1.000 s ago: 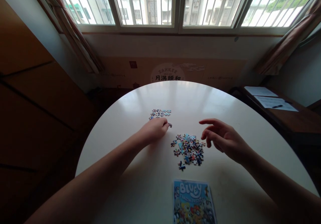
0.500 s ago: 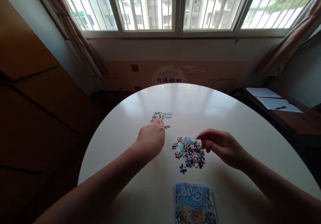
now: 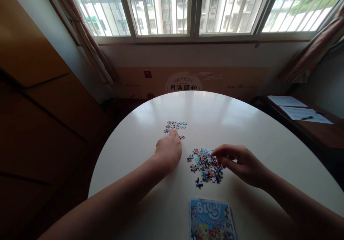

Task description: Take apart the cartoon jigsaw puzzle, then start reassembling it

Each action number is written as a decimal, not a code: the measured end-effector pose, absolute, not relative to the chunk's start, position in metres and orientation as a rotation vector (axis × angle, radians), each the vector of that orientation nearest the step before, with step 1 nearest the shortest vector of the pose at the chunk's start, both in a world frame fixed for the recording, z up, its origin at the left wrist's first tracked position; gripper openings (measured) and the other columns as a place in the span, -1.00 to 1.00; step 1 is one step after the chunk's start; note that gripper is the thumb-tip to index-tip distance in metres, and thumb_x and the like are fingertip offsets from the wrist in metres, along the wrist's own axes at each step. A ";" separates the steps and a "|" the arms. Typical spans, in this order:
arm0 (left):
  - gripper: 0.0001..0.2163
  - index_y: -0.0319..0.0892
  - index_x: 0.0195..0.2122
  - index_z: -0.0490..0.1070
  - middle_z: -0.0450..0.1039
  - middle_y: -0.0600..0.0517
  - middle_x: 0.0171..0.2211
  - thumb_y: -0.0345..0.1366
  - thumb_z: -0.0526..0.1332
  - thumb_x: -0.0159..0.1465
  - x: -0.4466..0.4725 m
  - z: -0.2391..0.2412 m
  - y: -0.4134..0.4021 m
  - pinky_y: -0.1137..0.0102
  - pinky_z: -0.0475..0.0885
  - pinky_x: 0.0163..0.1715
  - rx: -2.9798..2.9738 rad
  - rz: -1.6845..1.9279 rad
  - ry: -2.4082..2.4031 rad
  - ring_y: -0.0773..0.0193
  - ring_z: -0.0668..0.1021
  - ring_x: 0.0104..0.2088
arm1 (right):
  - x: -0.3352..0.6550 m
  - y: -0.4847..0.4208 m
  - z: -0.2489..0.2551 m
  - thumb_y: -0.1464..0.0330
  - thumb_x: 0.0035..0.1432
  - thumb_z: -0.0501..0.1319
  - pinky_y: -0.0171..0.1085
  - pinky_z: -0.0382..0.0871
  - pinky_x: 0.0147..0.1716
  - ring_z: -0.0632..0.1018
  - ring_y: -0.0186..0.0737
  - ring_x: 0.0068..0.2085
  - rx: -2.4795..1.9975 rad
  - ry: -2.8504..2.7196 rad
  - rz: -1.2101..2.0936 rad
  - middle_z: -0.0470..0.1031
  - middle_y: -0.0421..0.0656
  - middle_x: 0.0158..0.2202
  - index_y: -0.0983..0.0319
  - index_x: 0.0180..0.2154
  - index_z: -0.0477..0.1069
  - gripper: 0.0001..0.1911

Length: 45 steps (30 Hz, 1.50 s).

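Observation:
A heap of loose, colourful puzzle pieces lies in the middle of the round white table. My right hand rests at the heap's right edge, thumb and forefinger pinched together at the pieces; what they grip is too small to name. My left hand lies on the table left of the heap, fingers curled, its fingertips reaching toward a small joined patch of pieces. One single piece lies just right of those fingertips.
A blue puzzle box lid with cartoon figures lies at the table's near edge. A dark side table with papers and a pen stands to the right. Barred windows, curtains and a brown cardboard panel lie beyond the table.
My right hand dropped from hovering with spread fingers to pinching at the heap's right edge. My left hand drew back slightly from the single piece toward the heap.

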State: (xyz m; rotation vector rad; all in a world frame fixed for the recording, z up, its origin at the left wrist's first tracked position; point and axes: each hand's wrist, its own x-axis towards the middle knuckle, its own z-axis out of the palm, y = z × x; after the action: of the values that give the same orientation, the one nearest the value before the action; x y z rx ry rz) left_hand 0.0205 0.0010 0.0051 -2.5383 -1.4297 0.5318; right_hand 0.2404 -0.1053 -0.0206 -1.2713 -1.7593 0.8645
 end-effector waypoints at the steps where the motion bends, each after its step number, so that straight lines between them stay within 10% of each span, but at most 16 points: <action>1: -0.42 -0.48 0.38 -0.01 0.01 -0.48 0.35 -0.58 -0.08 0.31 0.021 0.004 0.002 0.24 0.58 -0.22 -2.545 0.525 -1.414 -0.10 0.46 0.15 | 0.240 -0.105 -0.021 0.35 0.29 0.17 -0.42 0.41 -0.44 0.50 -0.40 -0.39 -1.271 -1.765 0.865 0.53 -0.15 -0.37 0.24 -0.15 0.52 -0.81; 26: -0.44 -0.43 0.35 0.09 0.25 -0.40 0.20 -0.56 -0.02 0.29 0.025 0.004 -0.013 0.33 0.55 -0.35 -2.613 0.360 -1.406 0.09 0.59 -0.17 | 0.240 -0.106 -0.019 0.34 0.30 0.16 -0.43 0.39 -0.46 0.53 -0.39 -0.39 -1.268 -1.835 0.805 0.56 -0.13 -0.36 0.26 -0.15 0.53 -0.79; 33: -0.57 -0.41 0.20 0.30 0.34 -0.29 0.03 -0.53 0.00 0.30 0.029 -0.007 -0.017 0.32 0.53 -0.29 -2.690 0.275 -1.334 0.05 0.49 -0.10 | 0.238 -0.105 -0.019 0.33 0.29 0.17 -0.40 0.41 -0.42 0.54 -0.37 -0.38 -1.290 -1.856 0.832 0.57 -0.11 -0.33 0.27 -0.15 0.53 -0.79; 45: -0.49 -0.42 0.33 0.11 0.26 -0.33 0.18 -0.51 -0.05 0.34 0.028 -0.005 -0.001 0.31 0.52 -0.20 -2.696 0.240 -1.395 0.02 0.45 0.01 | 0.241 -0.104 -0.021 0.33 0.29 0.16 -0.42 0.40 -0.45 0.55 -0.38 -0.40 -1.291 -1.882 0.815 0.57 -0.12 -0.35 0.27 -0.15 0.53 -0.78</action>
State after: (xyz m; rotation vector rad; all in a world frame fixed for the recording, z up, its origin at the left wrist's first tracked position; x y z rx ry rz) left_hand 0.0282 -0.0008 -0.0054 -2.6962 -1.3946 0.2397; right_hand 0.2406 -0.1041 -0.0214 -1.2906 -1.8816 0.8145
